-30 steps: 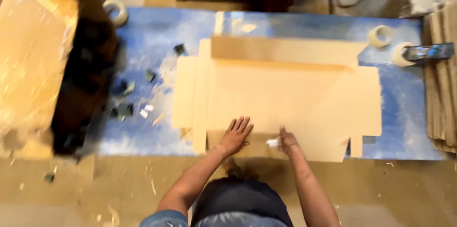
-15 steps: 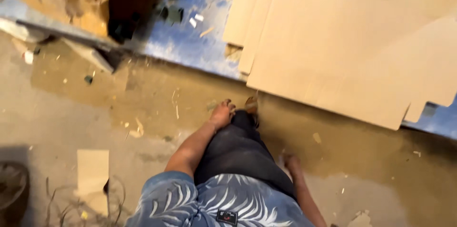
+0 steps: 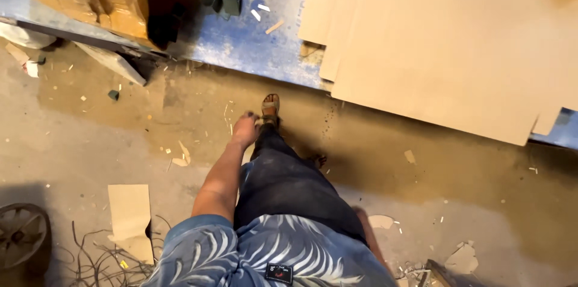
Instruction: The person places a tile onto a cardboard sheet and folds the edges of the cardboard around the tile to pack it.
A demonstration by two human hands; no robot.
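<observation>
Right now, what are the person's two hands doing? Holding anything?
Left hand: loosely curled, hanging by the leg, nothing visibly held.
Right hand: hidden behind the leg, cannot be told.

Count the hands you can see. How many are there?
1. The left hand hangs beside the leg, above the dirty floor, short of the big cardboard sheet. The right hand is hidden behind the body.

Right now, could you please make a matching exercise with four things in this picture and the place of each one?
Things:
1. cardboard sheets
2. wheel
3. left hand
4. sandal

Places:
A. beside the sandal, hanging by the thigh
B. bottom left corner, by loose wires
C. top right, on the blue mat
D. on the dirty floor, just below the mat edge

Pairs: 1-C, 2-B, 3-A, 4-D
</observation>
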